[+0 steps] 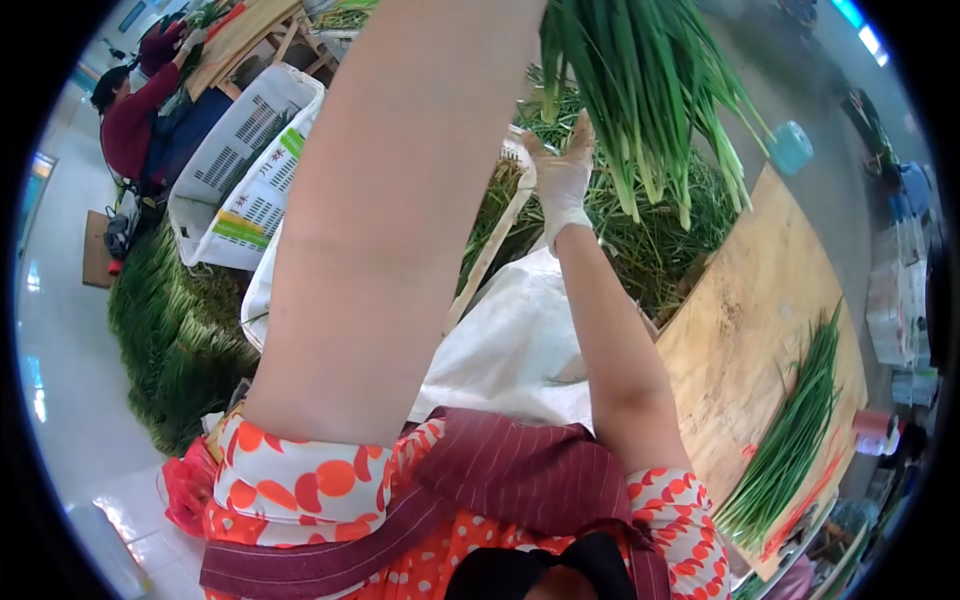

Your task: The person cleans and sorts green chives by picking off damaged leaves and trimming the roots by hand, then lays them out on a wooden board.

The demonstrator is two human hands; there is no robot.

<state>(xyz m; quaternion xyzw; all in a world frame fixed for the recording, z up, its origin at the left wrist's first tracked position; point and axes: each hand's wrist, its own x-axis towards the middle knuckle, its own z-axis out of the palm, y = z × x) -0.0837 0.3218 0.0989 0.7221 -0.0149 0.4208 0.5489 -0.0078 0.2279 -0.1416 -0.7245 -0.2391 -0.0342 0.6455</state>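
Left arm (380, 220): bare, nearest the camera, running from lower left to the top edge; its hand is out of frame, so the state of its fingers cannot be told.
Apron (520, 470): dark red, pinstriped, bottom centre.
White sheet (520, 335): centre, between both arms.
Right hand (563, 180): gloved, upper centre, just beside the raised bunch; fingers appear spread, nothing seen pinched between them.
Raised bunch (640, 90): long green stalks, upper right of centre, cut by the top edge, pale ends hanging down; the grip on it is not visible.
Step in hand: judged to be handling the raised bunch above the loose heap (690, 240) of greens.
Next move: judged to call for right-hand support at the hanging stalks, keeping the pale ends together.
Tabletop (750, 290): bare wood, right side; second bunch (790, 430) lies on it, red strips (818, 490) alongside.
White crate (265, 205): upper left.
Stacked greens (165, 330): left, below the crate.
Co-worker (130, 135): upper left, dark red top.
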